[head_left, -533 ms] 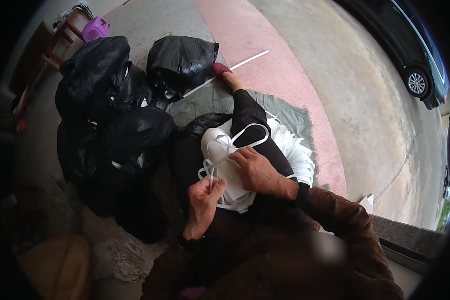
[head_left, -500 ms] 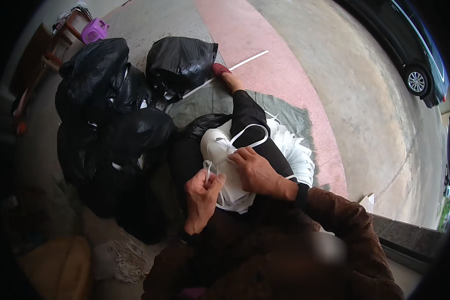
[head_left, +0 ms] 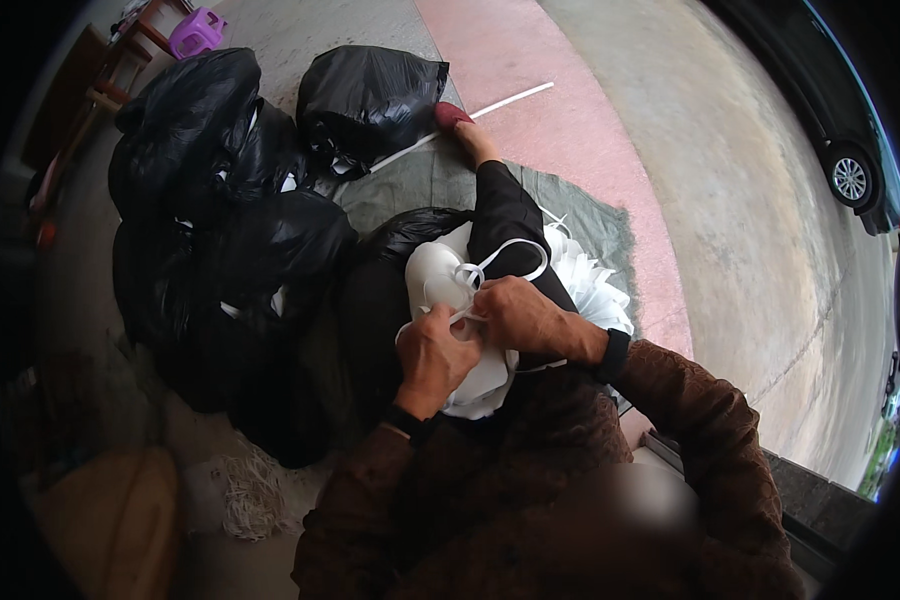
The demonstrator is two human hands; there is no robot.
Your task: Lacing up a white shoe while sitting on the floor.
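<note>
A white, smooth, rounded piece [head_left: 433, 268] lies between my legs, with more white pieces [head_left: 481, 388] under it. A narrow white strap [head_left: 536, 248] rises from it in a loop and curls down to my fingers. My left hand [head_left: 434, 360] is closed, pinching the strap's near part over the white pieces. Close beside it, almost touching, my right hand [head_left: 532, 318] is closed on the same strap, its fingertips partly hidden. A fanned heap of white pieces [head_left: 585, 280] lies beyond my right leg.
Several stuffed black plastic bags [head_left: 190, 130] are piled on my left, and another black bag [head_left: 368, 98] stands by my foot. A grey-green sheet [head_left: 410, 190] lies underneath. A white stick [head_left: 513, 100] is on the floor. White strings [head_left: 257, 495] are bundled at lower left.
My left hand has moved up and right, in to the right hand. The strap has formed a small loop above my fingers. The whole view has shifted slightly.
</note>
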